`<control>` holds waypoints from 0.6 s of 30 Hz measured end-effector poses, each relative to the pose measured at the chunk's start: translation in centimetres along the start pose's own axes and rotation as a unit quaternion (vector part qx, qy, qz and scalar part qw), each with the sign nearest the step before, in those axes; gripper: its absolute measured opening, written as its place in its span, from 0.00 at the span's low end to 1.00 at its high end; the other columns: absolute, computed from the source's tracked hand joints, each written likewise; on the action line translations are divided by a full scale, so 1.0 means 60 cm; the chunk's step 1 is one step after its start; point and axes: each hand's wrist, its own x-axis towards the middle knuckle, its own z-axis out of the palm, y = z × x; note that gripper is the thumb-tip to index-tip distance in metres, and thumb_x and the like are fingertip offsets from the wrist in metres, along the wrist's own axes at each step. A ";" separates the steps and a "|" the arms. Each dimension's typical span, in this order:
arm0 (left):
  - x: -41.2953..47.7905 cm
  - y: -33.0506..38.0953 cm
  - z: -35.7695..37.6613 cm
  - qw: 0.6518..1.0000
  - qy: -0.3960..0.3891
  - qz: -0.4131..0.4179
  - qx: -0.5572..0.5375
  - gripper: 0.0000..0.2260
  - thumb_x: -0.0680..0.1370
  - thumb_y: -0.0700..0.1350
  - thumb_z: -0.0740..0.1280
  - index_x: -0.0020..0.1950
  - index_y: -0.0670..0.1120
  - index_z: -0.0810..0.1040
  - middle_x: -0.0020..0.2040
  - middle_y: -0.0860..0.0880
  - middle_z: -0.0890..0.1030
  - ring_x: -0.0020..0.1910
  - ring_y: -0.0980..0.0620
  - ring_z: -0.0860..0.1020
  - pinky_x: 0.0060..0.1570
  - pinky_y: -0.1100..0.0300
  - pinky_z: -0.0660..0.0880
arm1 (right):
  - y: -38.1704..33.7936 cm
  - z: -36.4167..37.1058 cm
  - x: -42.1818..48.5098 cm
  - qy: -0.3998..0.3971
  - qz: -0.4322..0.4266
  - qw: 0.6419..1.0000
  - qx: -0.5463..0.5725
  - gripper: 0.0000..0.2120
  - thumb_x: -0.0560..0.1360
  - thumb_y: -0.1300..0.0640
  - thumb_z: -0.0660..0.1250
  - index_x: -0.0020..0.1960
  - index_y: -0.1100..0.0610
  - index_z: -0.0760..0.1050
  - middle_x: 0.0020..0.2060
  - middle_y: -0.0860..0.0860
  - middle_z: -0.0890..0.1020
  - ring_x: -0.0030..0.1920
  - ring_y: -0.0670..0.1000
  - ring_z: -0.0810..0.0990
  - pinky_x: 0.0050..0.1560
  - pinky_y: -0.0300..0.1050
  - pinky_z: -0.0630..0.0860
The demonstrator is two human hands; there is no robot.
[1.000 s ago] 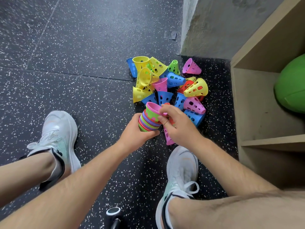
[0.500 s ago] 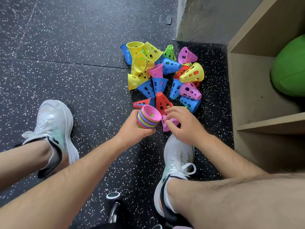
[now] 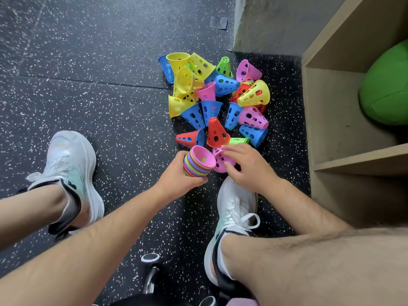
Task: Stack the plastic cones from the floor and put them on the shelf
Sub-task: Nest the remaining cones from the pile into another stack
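Observation:
My left hand (image 3: 176, 174) grips a stack of nested cones (image 3: 197, 163), many-coloured with a pink one on top, its wide end facing up. My right hand (image 3: 246, 165) curls its fingers round a loose pink cone (image 3: 220, 161) lying on the floor right beside the stack. Beyond both hands lies a pile of several loose cones (image 3: 216, 96) in yellow, blue, pink, red and green. A red cone (image 3: 216, 133) stands upright just past my fingers. The wooden shelf (image 3: 362, 155) is at the right.
My two white shoes (image 3: 72, 171) (image 3: 234, 217) stand on the black speckled floor either side of my hands. A green ball (image 3: 388, 85) fills the upper shelf compartment. A grey wall corner (image 3: 265, 25) rises behind the pile. A dark metal object (image 3: 151, 272) sits below.
My right hand left the top of the stack, dropped to the floor and closed on the loose pink cone. The pink cone it set down now caps the stack.

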 end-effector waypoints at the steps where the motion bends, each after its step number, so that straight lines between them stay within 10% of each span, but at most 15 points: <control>1: 0.001 -0.001 -0.001 1.000 0.000 0.000 -0.001 0.28 0.70 0.46 0.81 0.64 0.52 0.71 0.52 0.55 0.81 0.49 0.59 0.81 0.49 0.64 0.77 | -0.001 -0.003 0.002 0.013 0.010 1.000 0.014 0.17 0.78 0.50 0.66 0.63 0.57 0.79 0.64 0.48 0.79 0.65 0.49 0.74 0.68 0.54 0.71; 6: 0.004 -0.005 -0.007 1.000 0.003 0.000 0.002 0.28 0.69 0.47 0.81 0.64 0.53 0.71 0.53 0.55 0.81 0.48 0.61 0.81 0.49 0.64 0.76 | -0.015 -0.025 0.013 0.070 0.086 0.987 0.115 0.31 0.68 0.37 0.76 0.62 0.56 0.76 0.59 0.46 0.74 0.58 0.39 0.72 0.60 0.24 0.63; 12: 0.003 -0.013 -0.011 1.000 0.005 -0.002 -0.001 0.28 0.69 0.47 0.81 0.63 0.53 0.71 0.52 0.56 0.81 0.48 0.61 0.81 0.49 0.62 0.77 | -0.060 -0.037 0.034 0.115 0.125 0.961 0.220 0.29 0.69 0.36 0.75 0.63 0.47 0.70 0.54 0.41 0.76 0.54 0.41 0.76 0.56 0.37 0.72; 18: 0.003 -0.015 -0.019 1.000 0.012 0.006 -0.018 0.29 0.69 0.45 0.81 0.64 0.53 0.70 0.52 0.55 0.81 0.43 0.66 0.79 0.45 0.67 0.75 | -0.094 -0.024 0.052 -0.018 0.084 0.976 0.198 0.32 0.74 0.34 0.68 0.73 0.47 0.68 0.61 0.40 0.74 0.64 0.43 0.72 0.65 0.44 0.71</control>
